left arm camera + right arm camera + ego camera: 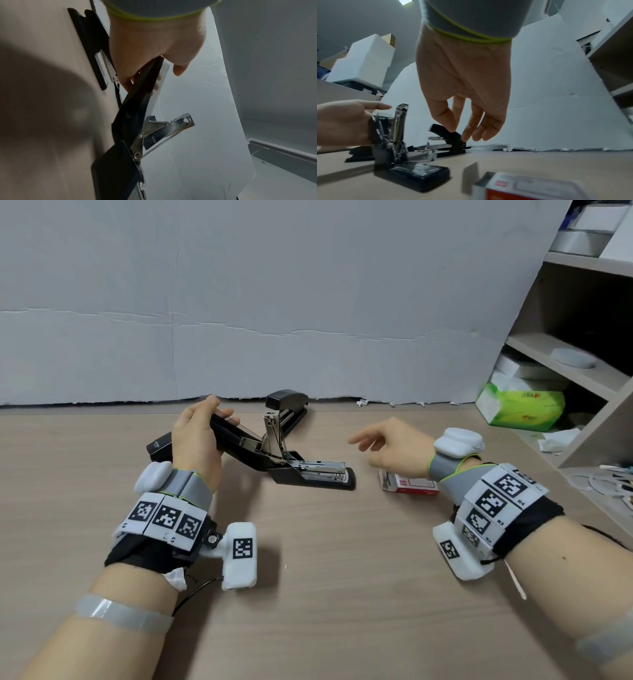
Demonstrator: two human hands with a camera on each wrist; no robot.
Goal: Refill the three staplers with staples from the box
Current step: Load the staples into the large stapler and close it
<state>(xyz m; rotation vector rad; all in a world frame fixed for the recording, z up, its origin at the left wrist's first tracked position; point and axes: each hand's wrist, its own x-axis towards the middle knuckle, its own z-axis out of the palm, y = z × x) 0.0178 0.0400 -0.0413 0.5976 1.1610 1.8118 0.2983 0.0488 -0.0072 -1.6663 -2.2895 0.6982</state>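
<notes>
1. Left hand point(197, 440): fingers curled round the raised black lid of the nearest stapler point(274, 460), holding it swung open; the base rests on the table point(308, 594), metal magazine exposed.
2. Right hand point(394, 450): hovers with fingers loosely spread, holding nothing.
3. Staple box point(411, 486): red and white, lying directly under the right hand, one end open.
4. Second stapler point(286, 409): beyond the left hand's stapler, lid raised.
5. Third stapler point(159, 448): partly hidden under the left hand.
</notes>
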